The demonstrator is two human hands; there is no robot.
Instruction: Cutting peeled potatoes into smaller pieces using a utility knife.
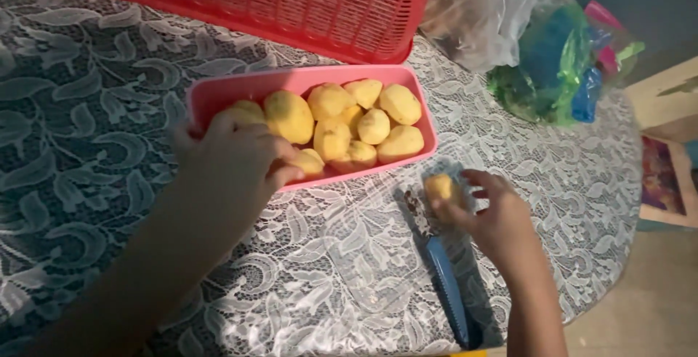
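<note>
Fingers (452, 198) of the right hand (491, 219) pinch a small peeled potato (438, 187) (probably firm, damp, slippery; best gripped round its middle), while the left hand (233, 157) cups another in the pink tub (218, 95).

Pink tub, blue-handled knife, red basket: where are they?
pink tub (422, 121): head view, right wall.
blue-handled knife (445, 284): head view, middle of handle.
red basket (320, 8): head view, slatted side.
</note>
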